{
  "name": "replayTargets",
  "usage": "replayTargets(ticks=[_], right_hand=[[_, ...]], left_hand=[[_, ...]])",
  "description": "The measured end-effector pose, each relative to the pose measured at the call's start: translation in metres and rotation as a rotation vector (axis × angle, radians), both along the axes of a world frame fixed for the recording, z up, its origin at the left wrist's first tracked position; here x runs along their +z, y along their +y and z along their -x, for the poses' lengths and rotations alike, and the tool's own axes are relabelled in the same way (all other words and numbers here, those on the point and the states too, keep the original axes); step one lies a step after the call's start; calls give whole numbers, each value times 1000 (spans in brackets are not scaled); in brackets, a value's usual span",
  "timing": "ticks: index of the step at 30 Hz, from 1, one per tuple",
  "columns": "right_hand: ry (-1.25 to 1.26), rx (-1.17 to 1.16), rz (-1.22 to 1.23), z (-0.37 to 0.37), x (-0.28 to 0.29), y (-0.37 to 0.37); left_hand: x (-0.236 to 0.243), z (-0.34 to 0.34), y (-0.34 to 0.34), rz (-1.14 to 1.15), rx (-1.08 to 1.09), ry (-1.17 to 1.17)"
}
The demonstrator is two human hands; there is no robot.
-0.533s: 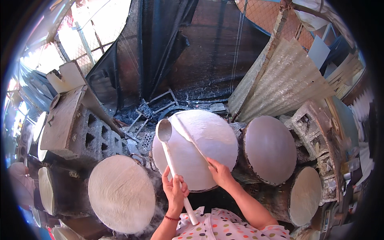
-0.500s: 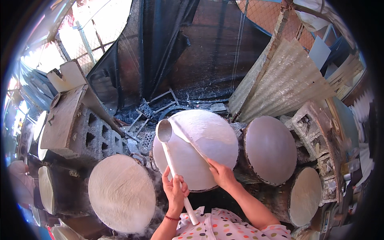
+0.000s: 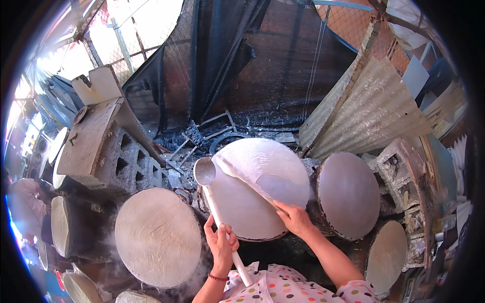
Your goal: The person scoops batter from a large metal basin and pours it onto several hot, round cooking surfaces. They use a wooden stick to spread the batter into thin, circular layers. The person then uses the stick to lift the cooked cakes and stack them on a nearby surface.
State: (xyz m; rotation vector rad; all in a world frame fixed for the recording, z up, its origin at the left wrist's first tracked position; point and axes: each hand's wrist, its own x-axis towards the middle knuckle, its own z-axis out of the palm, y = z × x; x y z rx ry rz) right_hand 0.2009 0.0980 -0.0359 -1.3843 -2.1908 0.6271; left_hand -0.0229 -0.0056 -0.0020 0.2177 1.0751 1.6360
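Observation:
In my left hand (image 3: 221, 244), the fingers wrap round the pale handle of a ladle (image 3: 205, 172). Its round grey bowl points away from me, beside the left rim of a large round pan (image 3: 252, 217) covered in a smooth white layer. My right hand (image 3: 295, 218) grips the near end of a long thin flat spatula (image 3: 247, 183), which slants across that white surface toward the far left. A greyer, wet-looking patch lies just right of the spatula. Whether the spatula's whole length touches the layer, I cannot tell.
Steam rises around a cream-coated round pan (image 3: 158, 237) at the left. Another greyish pan (image 3: 348, 196) stands at the right, with a smaller one (image 3: 386, 257) nearer me. Concrete blocks (image 3: 126, 161) and a corrugated sheet (image 3: 369, 108) flank a dark hanging tarp (image 3: 283, 65). A person (image 3: 28, 202) is at far left.
My right hand and the spatula have moved right and slightly nearer across the white layer, where the greyer patch now shows. The ladle stays in my left hand, and the whole view has shifted a little.

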Motion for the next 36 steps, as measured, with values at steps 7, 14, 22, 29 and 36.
replayTargets(ticks=[7, 14, 22, 29, 36], right_hand=[[207, -271, 252, -12, 2, 70], [-99, 53, 255, 4, 29, 0], [193, -7, 171, -10, -8, 96], [-260, 235, 308, -21, 48, 38], [123, 200, 254, -14, -1, 125]], left_hand=[[2, 4, -8, 3, 20, -5], [-11, 14, -18, -7, 47, -15], [-11, -10, -26, -20, 162, -30], [-10, -44, -44, 42, 313, -6], [-7, -79, -49, 26, 383, 11]])
